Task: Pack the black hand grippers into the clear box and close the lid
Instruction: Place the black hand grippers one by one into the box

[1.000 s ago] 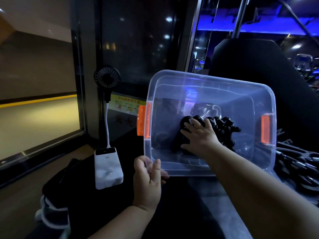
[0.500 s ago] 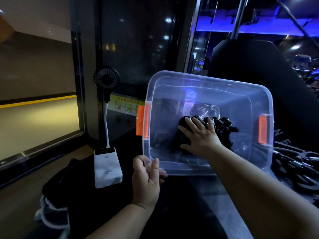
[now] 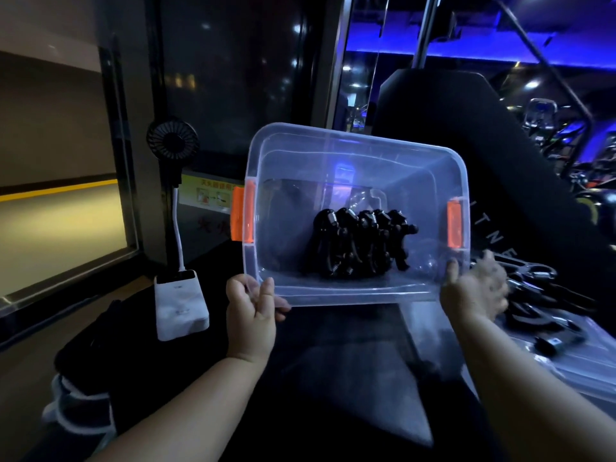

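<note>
Box: I see the clear box (image 3: 360, 140) in the centre of the frame, tipped so its open mouth faces me. No lid is on it.
Box axis: the long side runs left to right across the frame, sloping slightly down to the right. 1 orange latch (image 3: 239, 215) sits at each short end.
Grippers in box: about 5 black hand grippers (image 3: 361, 243) are bunched side by side on the box floor, centre to right of centre.
Gripper axis: each long axis runs top to bottom of the frame, with the spring coils toward the top and the handles toward the bottom.
Left hand: my left hand (image 3: 251, 310) pinches the lower left corner of the rim, with the fingers curled round it.
Right hand: my right hand (image 3: 475, 291) is at the lower right corner and blurred, so I cannot tell whether it grips the box.
Loose grippers: more loose grippers (image 3: 533, 291) lie at the right edge of the frame, just beyond the right hand.
Risk, spilling: I judge the tipped box could let the bunch slide to the lower wall or fall out.
Risk, twisting: a 1-corner pinch may let the box swing as weight is added.
Risk, count: the dim light and the black-on-black pile could leave a gripper behind.
</note>
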